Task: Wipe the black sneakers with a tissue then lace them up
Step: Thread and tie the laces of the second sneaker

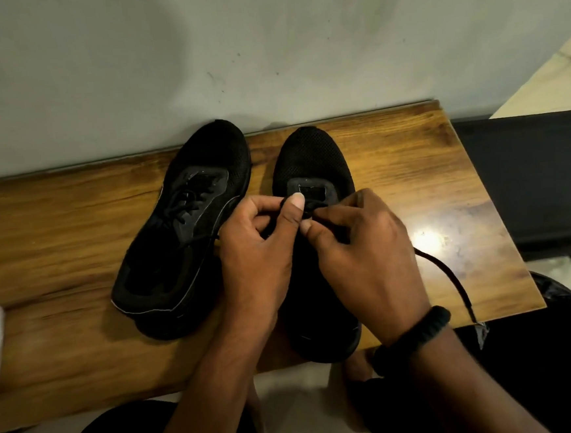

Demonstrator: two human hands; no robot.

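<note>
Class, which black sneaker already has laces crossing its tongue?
The left sneaker, lying angled. On the right sneaker the left hand and right hand pinch the lace, whose end trails loose.

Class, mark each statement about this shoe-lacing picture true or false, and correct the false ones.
1. The left hand and right hand both pinch the lace at the right sneaker. True.
2. The left sneaker has no lacing. False: lacing crosses its tongue.
3. A loose end of the lace trails across the wooden table. True.
4. The black wristband sits on the left wrist. False: it is on the right wrist.
</note>
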